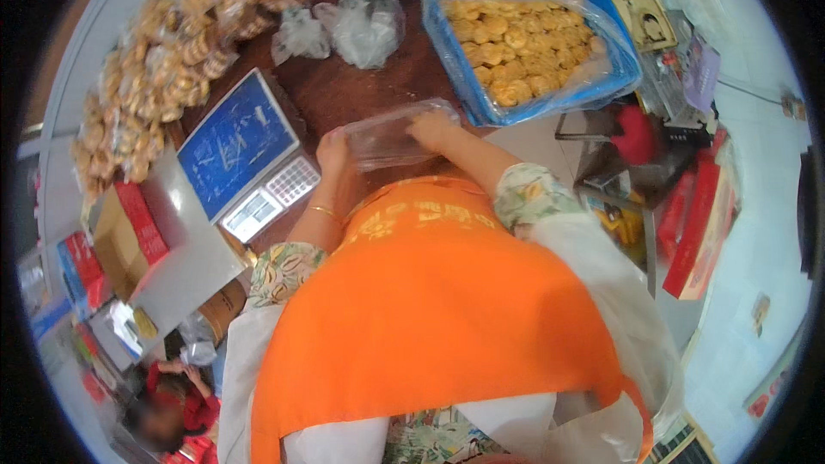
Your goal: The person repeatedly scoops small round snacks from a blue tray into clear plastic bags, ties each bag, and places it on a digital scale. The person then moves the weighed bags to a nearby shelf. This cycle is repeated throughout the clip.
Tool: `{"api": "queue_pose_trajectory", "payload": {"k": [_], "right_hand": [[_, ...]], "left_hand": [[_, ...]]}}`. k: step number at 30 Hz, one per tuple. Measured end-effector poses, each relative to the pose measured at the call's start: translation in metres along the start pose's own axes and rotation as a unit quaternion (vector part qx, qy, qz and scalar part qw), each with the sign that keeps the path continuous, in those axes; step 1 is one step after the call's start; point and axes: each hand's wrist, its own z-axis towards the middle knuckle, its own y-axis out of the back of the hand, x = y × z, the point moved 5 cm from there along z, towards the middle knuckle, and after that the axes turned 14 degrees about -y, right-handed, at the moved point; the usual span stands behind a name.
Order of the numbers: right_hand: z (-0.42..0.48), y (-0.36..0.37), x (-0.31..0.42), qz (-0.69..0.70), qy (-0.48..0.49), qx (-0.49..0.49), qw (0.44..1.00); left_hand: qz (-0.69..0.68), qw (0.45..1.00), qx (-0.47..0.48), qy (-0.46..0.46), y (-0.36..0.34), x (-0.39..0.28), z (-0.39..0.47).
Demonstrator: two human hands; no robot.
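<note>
Both my hands are on a clear plastic bag (384,139) above the front edge of the dark brown table (361,91). My left hand (334,153) grips the bag's left end, beside a digital weighing scale (238,142) with a scratched blue pan. At the other end, my right hand (433,130) holds the bag, its fingers bent over the film. Just beyond it stands a blue plastic crate (474,100), lined with clear film and filled with round golden pastries (515,38). No contents show inside the bag between my hands.
Bagged baked goods (174,58) are heaped along the far left. Tied clear plastic bags (367,22) lie behind the scale. An open cardboard box (122,238) sits on the grey side table (193,270). A person in red (187,399) is at lower left. Red boxes (699,232) stand at right.
</note>
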Motion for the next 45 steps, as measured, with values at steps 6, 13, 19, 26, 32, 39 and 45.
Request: {"api": "queue_pose_trajectory", "payload": {"k": [6,13,19,26,32,39,45], "right_hand": [[-0.064,0.122,-0.112,0.419,-0.164,-0.126,0.884],[-0.073,0.060,-0.206,0.222,-0.103,-0.031,0.969],[-0.066,0.033,-0.201,0.374,-0.153,0.118,0.907],[-0.043,0.033,-0.226,0.468,-0.172,0.087,0.862],[0.010,0.041,-0.229,0.558,-0.219,0.063,0.798],[0.034,0.028,-0.223,0.588,-0.231,0.048,0.773],[0.038,0.034,-0.218,0.545,-0.240,0.149,0.790]], "left_hand": [[-0.200,0.966,-0.133,0.095,-0.055,-0.064,-0.029],[-0.227,0.952,-0.159,0.133,-0.057,-0.057,-0.011],[-0.234,0.952,-0.166,0.109,-0.061,-0.040,-0.009],[-0.153,0.971,-0.155,0.097,-0.077,-0.080,-0.023],[-0.079,0.981,-0.172,0.047,-0.070,-0.087,-0.035],[0.059,0.987,-0.151,-0.019,-0.071,-0.084,-0.036],[0.092,0.985,-0.143,0.005,-0.081,-0.093,-0.037]]}}
